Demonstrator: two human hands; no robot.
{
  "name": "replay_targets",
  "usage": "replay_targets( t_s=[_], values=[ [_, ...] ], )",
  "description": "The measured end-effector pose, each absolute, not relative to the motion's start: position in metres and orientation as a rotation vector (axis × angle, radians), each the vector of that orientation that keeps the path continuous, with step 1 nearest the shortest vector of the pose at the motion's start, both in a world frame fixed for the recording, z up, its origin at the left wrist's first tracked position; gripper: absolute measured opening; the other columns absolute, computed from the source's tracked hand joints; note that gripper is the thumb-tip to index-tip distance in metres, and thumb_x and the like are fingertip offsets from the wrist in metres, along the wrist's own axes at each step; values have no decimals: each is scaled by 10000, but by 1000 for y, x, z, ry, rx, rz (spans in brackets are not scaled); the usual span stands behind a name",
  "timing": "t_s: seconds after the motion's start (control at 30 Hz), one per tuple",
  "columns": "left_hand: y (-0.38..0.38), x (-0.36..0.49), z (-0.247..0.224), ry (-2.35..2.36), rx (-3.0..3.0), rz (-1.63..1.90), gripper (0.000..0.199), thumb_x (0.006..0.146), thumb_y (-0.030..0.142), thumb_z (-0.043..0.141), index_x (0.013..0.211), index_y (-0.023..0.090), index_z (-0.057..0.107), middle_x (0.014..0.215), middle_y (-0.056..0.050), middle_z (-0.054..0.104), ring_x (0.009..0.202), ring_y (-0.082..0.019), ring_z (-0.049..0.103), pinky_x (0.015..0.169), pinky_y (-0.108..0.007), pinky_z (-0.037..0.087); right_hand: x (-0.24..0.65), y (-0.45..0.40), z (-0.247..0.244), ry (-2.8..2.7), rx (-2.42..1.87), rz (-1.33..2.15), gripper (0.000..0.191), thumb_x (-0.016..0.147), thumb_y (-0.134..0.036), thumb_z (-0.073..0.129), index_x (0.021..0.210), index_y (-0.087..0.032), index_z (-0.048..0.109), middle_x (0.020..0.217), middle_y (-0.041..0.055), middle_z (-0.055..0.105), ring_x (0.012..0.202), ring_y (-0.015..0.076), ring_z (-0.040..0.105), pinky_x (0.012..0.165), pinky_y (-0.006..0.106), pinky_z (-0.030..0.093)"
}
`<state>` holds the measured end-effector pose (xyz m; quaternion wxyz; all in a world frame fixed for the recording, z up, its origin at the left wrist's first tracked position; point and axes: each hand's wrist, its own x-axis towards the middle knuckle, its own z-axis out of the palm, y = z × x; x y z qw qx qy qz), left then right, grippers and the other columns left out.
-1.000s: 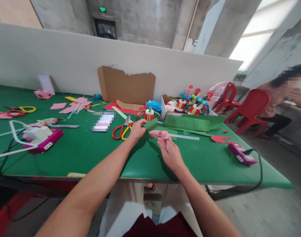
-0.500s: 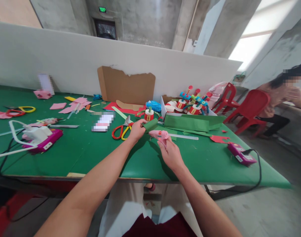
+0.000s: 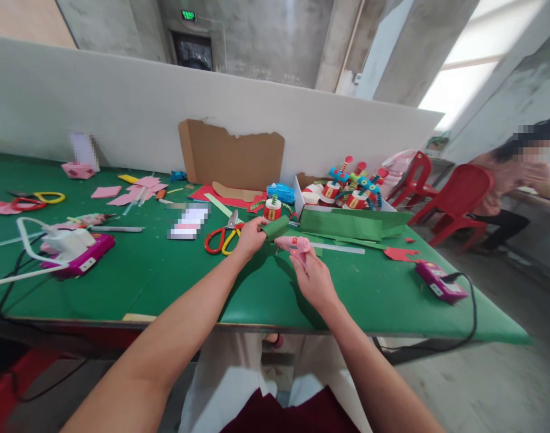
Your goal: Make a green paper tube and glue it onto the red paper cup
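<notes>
My left hand [image 3: 251, 238] is closed on a curled piece of green paper [image 3: 276, 228]. Just right of it, my right hand [image 3: 315, 278] grips a pink glue gun [image 3: 296, 243], its nozzle pointing left, close under the paper's right end. A clear glue stick [image 3: 340, 248] extends to the right behind the gun. Scissors [image 3: 223, 236] with red and yellow handles lie left of my left hand. Behind the paper stands a small red and white cup figure [image 3: 272, 208] with green coiled arms. My right fingertips are partly hidden by the gun.
An open box [image 3: 298, 201] holds several colourful figures [image 3: 333, 187], with green paper [image 3: 342, 224] in front. Purple power strips [image 3: 441, 282] lie right and left. Pink scraps [image 3: 142, 187] and more scissors [image 3: 40, 198] are at the left. A person [image 3: 505, 174] sits far right.
My right hand and the glue gun have shifted very slightly right. My left hand and the green paper look nearly unmoved.
</notes>
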<state>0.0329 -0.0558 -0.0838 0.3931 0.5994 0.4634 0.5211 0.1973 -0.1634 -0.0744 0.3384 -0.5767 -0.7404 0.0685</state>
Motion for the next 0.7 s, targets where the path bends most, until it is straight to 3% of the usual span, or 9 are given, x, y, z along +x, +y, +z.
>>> replay_targets(
  t_s=[0.17, 0.7],
  values=[
    [-57, 33, -83, 1174, 1508, 1318, 160, 569, 178, 517, 710, 189, 592, 518, 58, 550, 494, -115, 505, 476, -202, 392, 197, -163, -71, -1938, -1556, 201, 397, 928, -300, 373, 1244, -115, 527, 1215, 178, 634, 1041, 292, 651, 843, 384, 519],
    [-57, 32, -83, 1187, 1505, 1306, 192, 564, 167, 507, 732, 185, 597, 559, 46, 567, 534, -128, 519, 497, -213, 388, 200, -163, -73, -1923, -1554, 133, 394, 930, -280, 398, 1286, -164, 519, 1222, 146, 637, 1003, 271, 661, 811, 357, 526]
  ],
)
